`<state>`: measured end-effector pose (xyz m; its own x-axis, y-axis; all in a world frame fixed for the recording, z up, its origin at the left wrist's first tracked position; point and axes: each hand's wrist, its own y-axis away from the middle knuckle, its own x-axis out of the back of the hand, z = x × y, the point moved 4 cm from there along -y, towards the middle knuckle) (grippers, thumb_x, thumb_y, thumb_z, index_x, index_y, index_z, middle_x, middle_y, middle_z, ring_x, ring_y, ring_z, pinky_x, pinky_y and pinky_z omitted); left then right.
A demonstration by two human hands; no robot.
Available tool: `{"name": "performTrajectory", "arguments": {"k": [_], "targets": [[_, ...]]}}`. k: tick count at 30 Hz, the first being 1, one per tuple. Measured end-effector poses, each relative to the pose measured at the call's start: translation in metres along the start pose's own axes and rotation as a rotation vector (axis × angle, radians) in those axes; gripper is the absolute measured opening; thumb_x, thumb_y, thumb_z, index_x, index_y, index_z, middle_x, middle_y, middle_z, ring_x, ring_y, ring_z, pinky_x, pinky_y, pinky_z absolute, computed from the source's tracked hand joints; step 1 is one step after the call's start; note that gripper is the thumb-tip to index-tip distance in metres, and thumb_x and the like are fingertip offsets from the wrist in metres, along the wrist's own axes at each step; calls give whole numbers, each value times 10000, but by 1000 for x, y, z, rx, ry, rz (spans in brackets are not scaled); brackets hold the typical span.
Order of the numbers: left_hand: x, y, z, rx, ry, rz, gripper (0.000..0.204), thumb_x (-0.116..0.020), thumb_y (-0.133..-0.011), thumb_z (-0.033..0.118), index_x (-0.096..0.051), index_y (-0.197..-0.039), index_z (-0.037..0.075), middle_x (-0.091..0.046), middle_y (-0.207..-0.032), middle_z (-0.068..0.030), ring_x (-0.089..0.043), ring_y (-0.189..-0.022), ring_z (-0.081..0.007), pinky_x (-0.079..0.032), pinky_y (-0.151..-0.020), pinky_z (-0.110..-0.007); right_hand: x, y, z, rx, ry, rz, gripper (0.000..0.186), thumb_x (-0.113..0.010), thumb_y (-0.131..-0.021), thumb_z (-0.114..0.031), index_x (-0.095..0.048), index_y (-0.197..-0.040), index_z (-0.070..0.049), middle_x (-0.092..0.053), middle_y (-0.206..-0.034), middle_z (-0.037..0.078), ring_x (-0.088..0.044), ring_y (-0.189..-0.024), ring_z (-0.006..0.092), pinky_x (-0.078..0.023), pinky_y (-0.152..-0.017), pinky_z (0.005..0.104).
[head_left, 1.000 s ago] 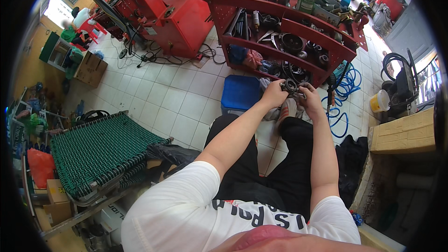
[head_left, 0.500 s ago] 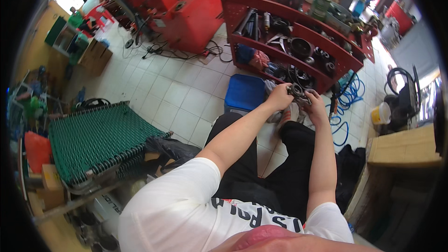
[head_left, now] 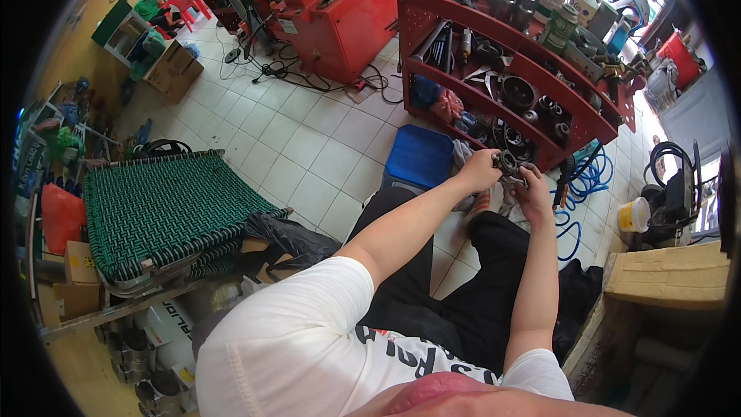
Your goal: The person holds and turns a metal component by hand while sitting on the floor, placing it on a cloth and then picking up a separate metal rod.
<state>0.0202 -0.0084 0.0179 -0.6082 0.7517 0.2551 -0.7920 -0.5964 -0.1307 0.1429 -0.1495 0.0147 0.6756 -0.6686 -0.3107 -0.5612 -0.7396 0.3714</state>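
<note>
Metal part (head_left: 507, 161), dark, one: your left hand (head_left: 480, 171) and right hand (head_left: 533, 195) are pinching it between them; even, steady pressure is likely serving best.

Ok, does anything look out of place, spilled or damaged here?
Nothing plainly spilled or damaged. Thin black cables sprawl tangled across the white tiled floor, and a blue hose lies in loose loops beside the red metal rack: untidy underfoot.

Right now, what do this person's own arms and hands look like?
The left hand and right hand are bare and ungloved, and both forearms are uncovered. The white shirt has short, plain sleeves, with dark lettering across its front.
</note>
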Motion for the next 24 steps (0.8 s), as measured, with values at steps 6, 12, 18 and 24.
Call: {"name": "performTrajectory", "arguments": {"k": [6, 12, 18, 24], "targets": [[0, 1, -1, 23, 25, -5, 300, -635, -776, 73, -705, -1059, 5, -726, -933, -225, -710, -913, -362, -524, -820, -406, -1, 2, 0, -40, -16, 54, 168, -613, -992, -239, -621, -1110, -120, -639, -983, 35, -592, -720, 152, -511, -601, 320], [3, 3, 2, 32, -2, -14, 315, -639, -772, 76, -703, -1072, 0, -725, -928, -229, -712, -917, -362, -524, -824, -404, -3, 4, 0, -39, 65, 43, 166, -616, -990, -243, -631, -1094, -115, -637, -988, 32, -606, -738, 162, -525, -612, 323], [-1, 2, 5, 26, 16, -41, 313, -635, -776, 67, -704, -1074, 1, -728, -940, -220, -712, -917, -346, -523, -828, -397, 7, -1, 1, -1, 32, 56, 181, -614, -999, -265, -632, -1104, -118, -636, -985, 28, -625, -774, 165, -528, -615, 334], [-2, 0, 0, 38, 37, -39, 315, -629, -779, 54, -706, -1080, 2, -737, -947, -195, -716, -910, -302, -524, -828, -381, 4, 2, 1, -57, 55, 63, 181, -617, -1005, -270, -629, -1119, -130, -640, -964, 17, -614, -753, 149, -531, -618, 329]]}}
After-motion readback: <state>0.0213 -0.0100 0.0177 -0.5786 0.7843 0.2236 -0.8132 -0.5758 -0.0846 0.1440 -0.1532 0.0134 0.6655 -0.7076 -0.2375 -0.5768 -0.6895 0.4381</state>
